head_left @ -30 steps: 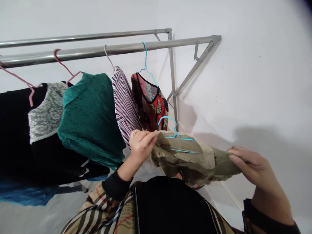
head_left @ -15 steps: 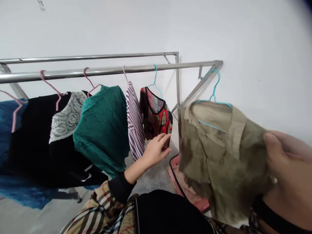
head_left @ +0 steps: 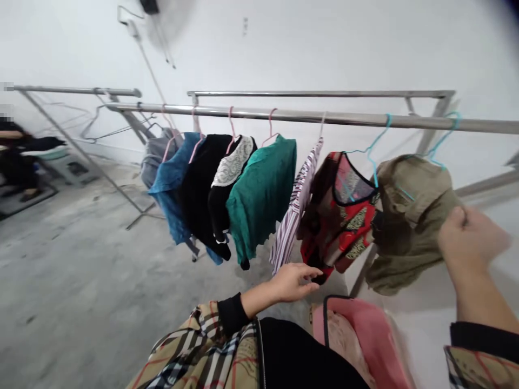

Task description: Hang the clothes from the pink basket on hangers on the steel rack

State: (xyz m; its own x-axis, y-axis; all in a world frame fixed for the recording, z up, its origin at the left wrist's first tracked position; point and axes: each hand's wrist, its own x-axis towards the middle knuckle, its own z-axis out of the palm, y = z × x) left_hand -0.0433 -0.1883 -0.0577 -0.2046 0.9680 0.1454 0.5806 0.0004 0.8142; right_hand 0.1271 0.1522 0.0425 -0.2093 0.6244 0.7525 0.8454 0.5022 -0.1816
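Note:
An olive shirt [head_left: 409, 216] hangs on a blue hanger [head_left: 444, 138] hooked over the steel rail [head_left: 284, 114] at the right end. My right hand [head_left: 470, 240] is closed on the shirt's right shoulder. My left hand [head_left: 294, 282] hovers with loosely spread fingers just below the red patterned top [head_left: 344, 221], holding nothing. Further left on the rail hang a striped shirt [head_left: 294, 216], a green top [head_left: 261, 192], a black garment with a lace collar [head_left: 214, 183] and a blue one [head_left: 172, 183].
A pink basket [head_left: 373, 340] with cloth in it stands below the rail at my front right. A second rack [head_left: 73, 92] stands at the back left, with a seated person [head_left: 16, 156] beyond it. Grey concrete floor [head_left: 81, 270] spreads to the left.
The olive shirt went from both hands up onto the rail's right end. My left hand let go and dropped below the red top. The view swung left, showing more rack and floor.

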